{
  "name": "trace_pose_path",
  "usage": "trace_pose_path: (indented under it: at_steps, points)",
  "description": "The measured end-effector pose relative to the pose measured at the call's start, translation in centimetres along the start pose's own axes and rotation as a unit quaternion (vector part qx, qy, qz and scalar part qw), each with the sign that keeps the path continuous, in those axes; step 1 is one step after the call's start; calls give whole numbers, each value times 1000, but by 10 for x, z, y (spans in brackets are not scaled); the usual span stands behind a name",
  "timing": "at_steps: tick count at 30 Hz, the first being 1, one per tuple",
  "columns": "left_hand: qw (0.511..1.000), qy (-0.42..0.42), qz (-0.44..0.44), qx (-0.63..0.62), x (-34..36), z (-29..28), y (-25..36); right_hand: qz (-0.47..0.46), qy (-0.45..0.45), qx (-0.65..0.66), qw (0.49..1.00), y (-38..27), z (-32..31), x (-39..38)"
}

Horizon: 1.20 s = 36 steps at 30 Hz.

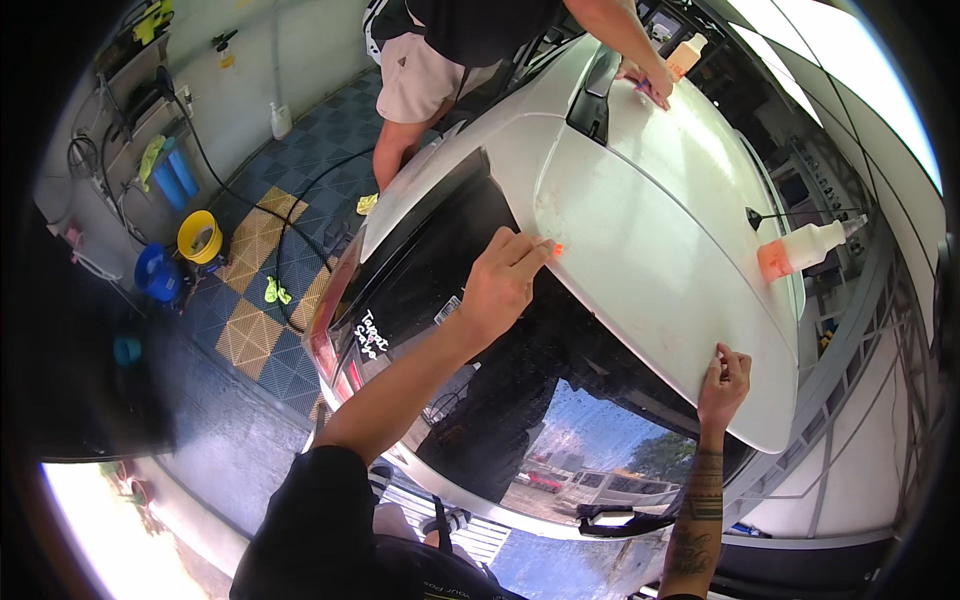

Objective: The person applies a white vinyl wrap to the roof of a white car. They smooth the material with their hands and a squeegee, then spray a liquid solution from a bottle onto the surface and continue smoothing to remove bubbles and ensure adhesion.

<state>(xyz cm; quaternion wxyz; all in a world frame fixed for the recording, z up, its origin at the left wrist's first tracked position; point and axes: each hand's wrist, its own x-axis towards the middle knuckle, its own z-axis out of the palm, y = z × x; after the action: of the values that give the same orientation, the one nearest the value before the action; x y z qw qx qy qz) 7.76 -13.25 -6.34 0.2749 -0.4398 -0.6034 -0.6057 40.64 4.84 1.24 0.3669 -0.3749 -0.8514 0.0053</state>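
Note:
A white car (640, 240) stands before me, its dark, wet rear window (480, 380) below its roof spoiler. My left hand (503, 280) is closed, with a small orange piece (557, 249) showing at its fingertips. That piece meets the white panel just above the window's upper edge. Farther right, my right hand (726, 385) rests at the spoiler's near edge with its fingers curled together. Whatever those fingers may hold is hidden. Beyond it a clear spray bottle (803, 247) with orange liquid sits on the roof, beside a black antenna (755, 217).
Across the roof, a co-worker's hand (652, 85) touches the white surface near a second bottle (687, 56). On the tiled floor (250, 335) at left are a yellow bucket (200, 237), a blue bucket (157, 272), a black hose (285, 235) and a yellow-green cloth (277, 290).

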Motion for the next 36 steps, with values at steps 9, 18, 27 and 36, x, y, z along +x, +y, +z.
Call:
trace_pose_path:
  at_steps: [9,18,27,36]
  points:
    - [999,28,-31,-18,-7,0,9,5,-7,-8,1000,-2,-2,0]
    - [963,64,-217,-145,6,9,-35,3,1,-10,1000,-6,0,3]
    - [927,8,-314,-204,23,3,-50,-9,3,-8,1000,-2,0,7]
    - [956,-51,-254,-138,24,-5,-29,-10,10,-10,1000,-2,0,7]
